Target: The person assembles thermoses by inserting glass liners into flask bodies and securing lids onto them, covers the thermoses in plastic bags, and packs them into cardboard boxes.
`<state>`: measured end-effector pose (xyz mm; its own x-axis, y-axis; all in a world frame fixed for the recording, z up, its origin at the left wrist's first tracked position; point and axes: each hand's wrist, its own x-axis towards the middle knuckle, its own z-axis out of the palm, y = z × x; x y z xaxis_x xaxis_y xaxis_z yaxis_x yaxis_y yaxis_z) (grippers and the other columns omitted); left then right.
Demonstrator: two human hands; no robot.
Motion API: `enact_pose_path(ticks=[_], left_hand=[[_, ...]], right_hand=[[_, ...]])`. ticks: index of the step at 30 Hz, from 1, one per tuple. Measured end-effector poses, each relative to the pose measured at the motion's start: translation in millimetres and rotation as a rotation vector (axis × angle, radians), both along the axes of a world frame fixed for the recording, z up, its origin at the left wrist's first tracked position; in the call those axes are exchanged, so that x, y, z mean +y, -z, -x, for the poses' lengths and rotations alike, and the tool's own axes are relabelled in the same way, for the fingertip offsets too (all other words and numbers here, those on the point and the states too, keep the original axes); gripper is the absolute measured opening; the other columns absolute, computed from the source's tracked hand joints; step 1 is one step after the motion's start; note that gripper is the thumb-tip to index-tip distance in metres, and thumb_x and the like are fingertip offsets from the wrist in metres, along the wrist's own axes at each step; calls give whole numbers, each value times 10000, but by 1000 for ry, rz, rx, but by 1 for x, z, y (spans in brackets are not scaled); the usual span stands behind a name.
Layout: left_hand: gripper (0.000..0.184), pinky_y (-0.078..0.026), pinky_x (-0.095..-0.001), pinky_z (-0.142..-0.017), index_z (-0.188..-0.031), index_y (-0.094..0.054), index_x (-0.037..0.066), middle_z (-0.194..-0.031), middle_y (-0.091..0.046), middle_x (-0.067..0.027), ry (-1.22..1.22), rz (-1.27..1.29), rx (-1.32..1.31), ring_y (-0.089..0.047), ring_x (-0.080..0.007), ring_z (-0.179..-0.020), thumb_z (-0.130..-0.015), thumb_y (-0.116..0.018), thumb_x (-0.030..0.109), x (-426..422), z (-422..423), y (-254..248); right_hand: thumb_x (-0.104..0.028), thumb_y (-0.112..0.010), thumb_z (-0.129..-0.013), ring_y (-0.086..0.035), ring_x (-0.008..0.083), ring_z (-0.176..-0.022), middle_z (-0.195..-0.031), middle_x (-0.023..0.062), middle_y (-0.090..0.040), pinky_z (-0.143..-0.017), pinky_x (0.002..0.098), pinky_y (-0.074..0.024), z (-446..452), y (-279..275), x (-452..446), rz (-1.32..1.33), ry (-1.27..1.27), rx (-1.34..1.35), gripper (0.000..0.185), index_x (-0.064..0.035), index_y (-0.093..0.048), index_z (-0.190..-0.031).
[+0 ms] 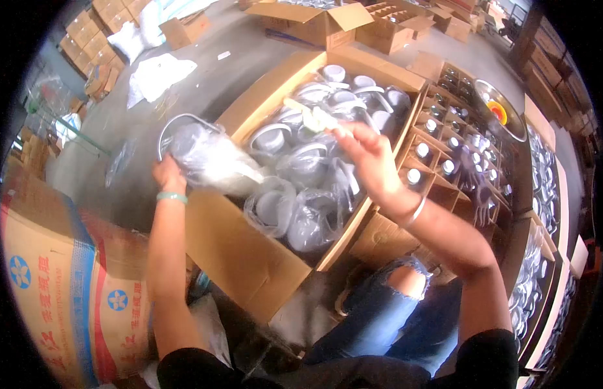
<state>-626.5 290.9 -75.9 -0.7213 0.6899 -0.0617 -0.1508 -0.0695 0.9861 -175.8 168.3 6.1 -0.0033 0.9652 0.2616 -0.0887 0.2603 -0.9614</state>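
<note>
My left hand (168, 174) is closed round the handle of a thermos flask (214, 155) in a clear plastic bag. The flask lies tilted over the left rim of an open cardboard box (233, 266), its grey cap towards me and to the left. Above the box, my right hand (372, 159) pinches a small pale, crumpled piece (317, 120) between thumb and fingers; blur hides what it is. Inside the box stand several bagged flasks (308, 162) with grey caps and curved handles.
A divided carton (421, 175) of white-capped bottles stands to the right, with a purple glove (476, 159) on it. Behind that is a metal bowl (509, 107) holding an orange-yellow ring. A printed carton (74, 292) stands at the left. More open boxes (314, 26) line the back.
</note>
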Motion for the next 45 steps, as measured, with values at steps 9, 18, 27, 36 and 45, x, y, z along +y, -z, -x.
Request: enact_pose_path(ticks=[9,18,27,36,45], left_hand=[[573,-491,-222,-610,-1376,-455,59,-1098,-646,-68,886,-20,920,-629,-125,-795,-835,-643,33,-127,-97,-74],[371,-510,-273,-575,-1181,-613,85,-978,-662,-40,556,279,435,-609,-112,-728,-862,-734,231,-41,-74,-127],[334,-471,-334,-536,-1080,-616,37,-820,-569,-55,372,486,388,-534,-176,-654,-875,-704,286,8,-38,-88],[740,-506,-377,-853,-1196,-544,-79,-1055,-634,-230,367,340,1405,-633,-338,-949,-749,-793,454,-16,-106,-120],[889,-511,-405,-883,-1167,-551,-114,-1072,-655,-270,440,475,1418,-651,-351,-1015,-606,-887,488,43,-131,-102]], right_hand=[[-286,-586,-972,-430,32,-686,-771,-71,-592,-654,188,-346,-53,-44,-87,517,-276,129,256,-66,-713,-940],[-260,-527,-1002,-460,66,-766,-817,-29,-555,-722,224,-366,-101,-57,-147,485,-385,31,267,-28,-622,-910],[-290,-483,-1032,-473,67,-815,-850,-25,-575,-757,218,-376,-123,-32,-166,560,-374,88,298,-52,-627,-926],[-282,-474,-1032,-507,98,-831,-869,4,-599,-798,245,-400,-125,-6,-175,627,-305,143,293,-46,-617,-934],[-253,-508,-1005,-569,128,-849,-901,33,-622,-797,269,-452,-145,28,-190,741,-139,287,242,-39,-616,-979]])
